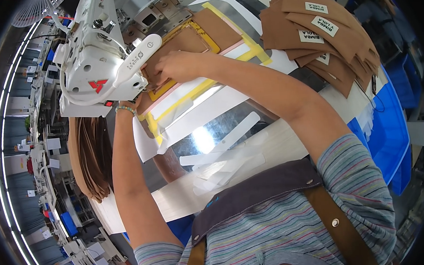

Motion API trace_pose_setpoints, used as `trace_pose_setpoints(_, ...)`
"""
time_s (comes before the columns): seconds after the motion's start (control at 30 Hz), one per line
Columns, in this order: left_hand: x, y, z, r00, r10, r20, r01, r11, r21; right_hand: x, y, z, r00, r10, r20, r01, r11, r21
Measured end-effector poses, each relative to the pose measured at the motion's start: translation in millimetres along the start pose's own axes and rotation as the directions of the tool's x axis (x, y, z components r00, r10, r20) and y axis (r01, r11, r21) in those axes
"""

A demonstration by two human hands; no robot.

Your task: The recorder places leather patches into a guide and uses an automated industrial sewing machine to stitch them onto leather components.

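Observation:
My right hand (pixel 182 66) rests over a brown panel (pixel 182 43) framed by a yellow border on the sewing template. Its fingers are bent and drawn together, and what lies under their tips is hidden. My left hand (pixel 131 102) reaches in beside the head of a white sewing machine (pixel 94 67); the machine covers its fingers. A beaded bracelet (pixel 125 108) circles the left wrist. Strips of yellow tape (pixel 176 107) edge the template, which lies on white sheets (pixel 205 96). Another brown area of the template (pixel 222 30) shows to the right.
At the right lies a pile of brown pieces with pale labels (pixel 320 33). Dark brown pieces (pixel 92 157) hang at the left. Translucent white strips (pixel 222 144) lie scattered on the near table edge. A blue bin (pixel 389 131) stands at the right.

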State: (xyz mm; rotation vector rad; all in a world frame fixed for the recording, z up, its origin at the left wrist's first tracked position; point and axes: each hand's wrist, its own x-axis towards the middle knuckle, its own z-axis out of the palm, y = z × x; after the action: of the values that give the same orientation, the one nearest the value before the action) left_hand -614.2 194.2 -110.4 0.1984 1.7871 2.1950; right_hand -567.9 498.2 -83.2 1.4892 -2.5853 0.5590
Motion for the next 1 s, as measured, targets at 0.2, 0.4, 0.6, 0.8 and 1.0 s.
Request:
trace_pose_setpoints(0.2, 1, -8, 7, 0.990, 0.143, -0.011, -0.139, 0.972, 0.188, 0, -2, 1, 0.999, -0.036, -0.003, 0.036, 0.999, -0.024)
trace_pose_setpoints(0.4, -15, -6, 5, 0.970, 0.241, 0.017, -0.219, 0.848, 0.483, 8, -8, -3, 0.999, -0.035, -0.022, 0.035, 0.999, 0.003)
trace_pose_setpoints(0.6, -46, -4, -13, 0.935, 0.320, 0.150, -0.212, 0.171, 0.962, 21, -1, 2, 0.995, 0.051, -0.085, -0.062, 0.989, -0.134)
trace_pose_setpoints(0.8, -59, -37, -12, 0.841, 0.538, -0.067, -0.183, 0.398, 0.899, 20, -3, -2, 0.995, 0.098, 0.021, -0.097, 0.994, -0.050)
trace_pose_setpoints(1.0, -91, -23, -9, 0.878, 0.464, -0.120, -0.136, 0.480, 0.866, 16, -9, -4, 0.996, 0.068, 0.057, -0.070, 0.997, 0.022)
